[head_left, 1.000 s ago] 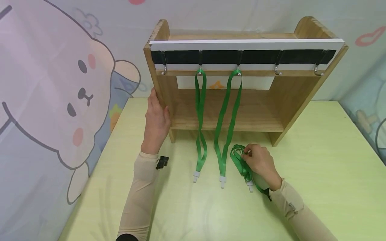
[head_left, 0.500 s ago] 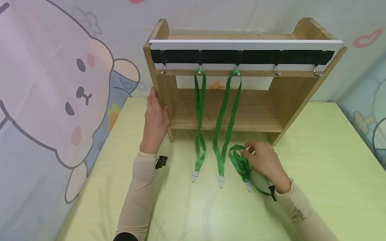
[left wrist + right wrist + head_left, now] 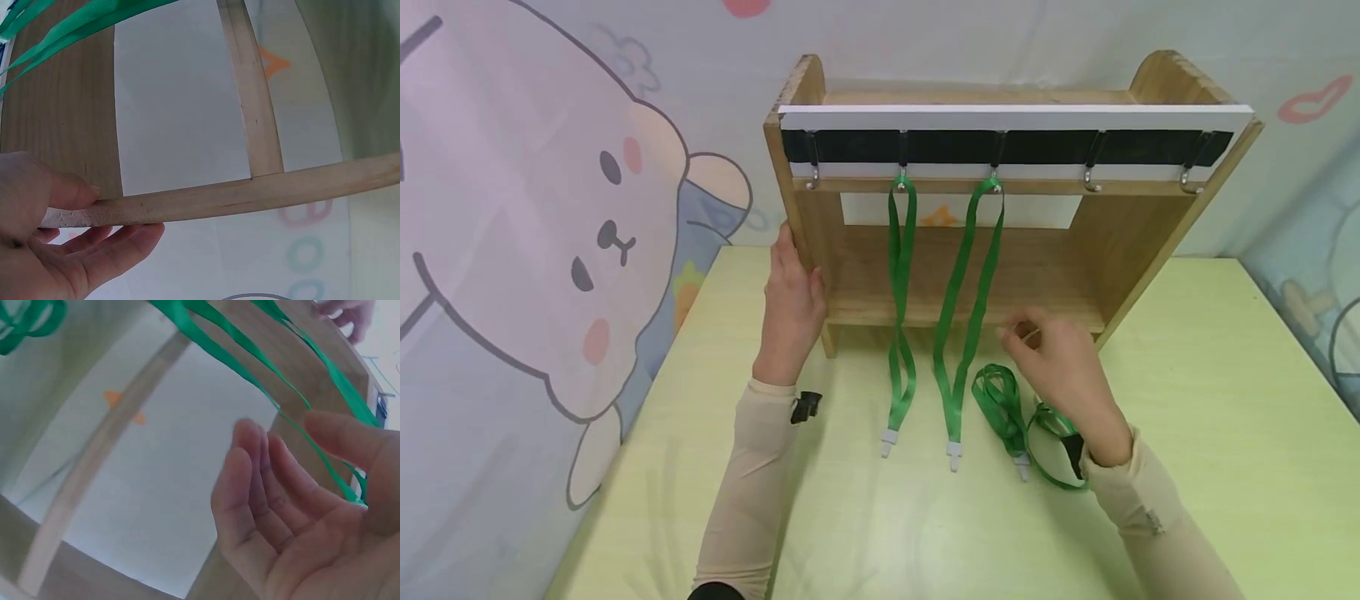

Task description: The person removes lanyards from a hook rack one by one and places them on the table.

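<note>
My left hand point(image 3: 792, 312) grips the left side panel point(image 3: 187, 201) of a wooden shelf point(image 3: 1135, 250), thumb inside and fingers outside. My right hand point(image 3: 1063, 367) hovers before the shelf's lower right part, fingers loosely bent and apart from the thumb, with nothing between them. Below it a coiled green lanyard point(image 3: 1000, 408) with a pale clip lies on the table. Another green band point(image 3: 1056, 423) lies beside it, partly hidden by my right wrist. Two green lanyards, one on the left point(image 3: 898, 408) and one on the right point(image 3: 953, 412), hang from hooks, clips downward.
Several metal hooks line a black strip point(image 3: 951, 147) on the shelf's white front bar. The far left hook point(image 3: 812, 179) and the two right ones bear nothing. A printed cloth point(image 3: 535, 333) stands behind and left of the pale green table point(image 3: 880, 542).
My right hand has let go of the coiled lanyard and risen away from it toward the shelf. The coil stays on the table. My left hand keeps its hold on the panel.
</note>
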Available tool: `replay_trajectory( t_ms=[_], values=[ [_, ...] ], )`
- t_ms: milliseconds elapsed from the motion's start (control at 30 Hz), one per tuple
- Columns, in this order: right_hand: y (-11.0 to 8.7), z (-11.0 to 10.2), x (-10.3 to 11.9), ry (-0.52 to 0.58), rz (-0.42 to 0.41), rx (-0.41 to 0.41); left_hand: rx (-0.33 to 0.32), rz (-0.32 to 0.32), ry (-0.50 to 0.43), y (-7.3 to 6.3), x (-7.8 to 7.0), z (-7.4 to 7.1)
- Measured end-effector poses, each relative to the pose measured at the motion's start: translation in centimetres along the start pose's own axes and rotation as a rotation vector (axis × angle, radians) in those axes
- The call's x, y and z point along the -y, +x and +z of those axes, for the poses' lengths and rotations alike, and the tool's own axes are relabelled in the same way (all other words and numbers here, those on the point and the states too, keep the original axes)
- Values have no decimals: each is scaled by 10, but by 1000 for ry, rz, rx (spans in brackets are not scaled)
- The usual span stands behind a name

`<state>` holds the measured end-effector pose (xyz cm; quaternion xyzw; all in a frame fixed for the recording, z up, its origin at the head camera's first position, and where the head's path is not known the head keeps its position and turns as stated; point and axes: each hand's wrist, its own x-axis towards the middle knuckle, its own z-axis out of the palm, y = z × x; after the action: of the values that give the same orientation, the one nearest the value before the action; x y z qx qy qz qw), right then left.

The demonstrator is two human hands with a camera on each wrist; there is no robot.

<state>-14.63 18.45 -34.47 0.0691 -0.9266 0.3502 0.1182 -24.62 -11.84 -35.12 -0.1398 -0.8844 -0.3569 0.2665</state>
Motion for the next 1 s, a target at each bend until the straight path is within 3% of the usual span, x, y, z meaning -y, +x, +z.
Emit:
replay_trajectory(
  t_ms=[200, 533, 700, 1000],
  values=[
    [12, 1, 13, 80, -96, -173, -2, -1, 0, 0, 0, -1],
    [29, 14, 32, 213, -178, -508, 8, -4, -8, 0, 0, -2],
    [36, 22, 37, 237, -180, -574, 1, 2, 4, -1, 0, -3],
    [49, 29, 46, 236, -208, -599, 3, 1, -9, 0, 1, 0]
  ],
)
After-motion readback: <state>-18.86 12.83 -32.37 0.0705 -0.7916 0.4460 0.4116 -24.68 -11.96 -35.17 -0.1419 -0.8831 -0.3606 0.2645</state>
